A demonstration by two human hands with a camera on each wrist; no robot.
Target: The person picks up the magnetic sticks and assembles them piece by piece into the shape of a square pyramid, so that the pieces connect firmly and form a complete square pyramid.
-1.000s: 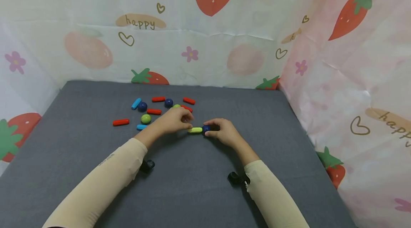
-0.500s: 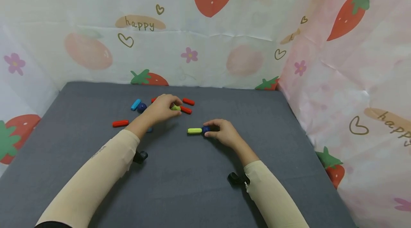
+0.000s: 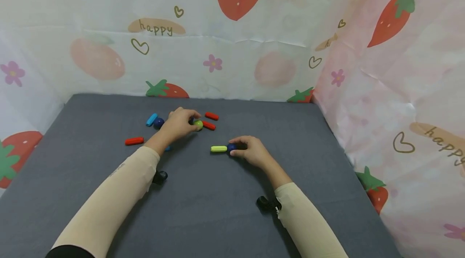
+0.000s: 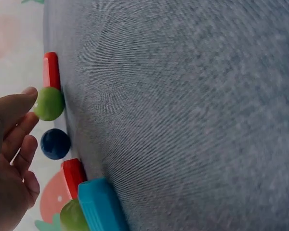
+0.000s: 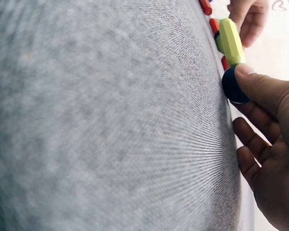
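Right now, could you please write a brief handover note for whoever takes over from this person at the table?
Left hand: fingertips pinch a green ball among the loose pieces at the far side of the grey mat.
Right hand: holds a dark blue ball against the end of a yellow-green stick at mid-mat.
Done: that one stick and ball lie joined end to end.
Left: the green ball is not yet at the chain. Loose on the mat are red sticks, a blue stick and another dark blue ball.
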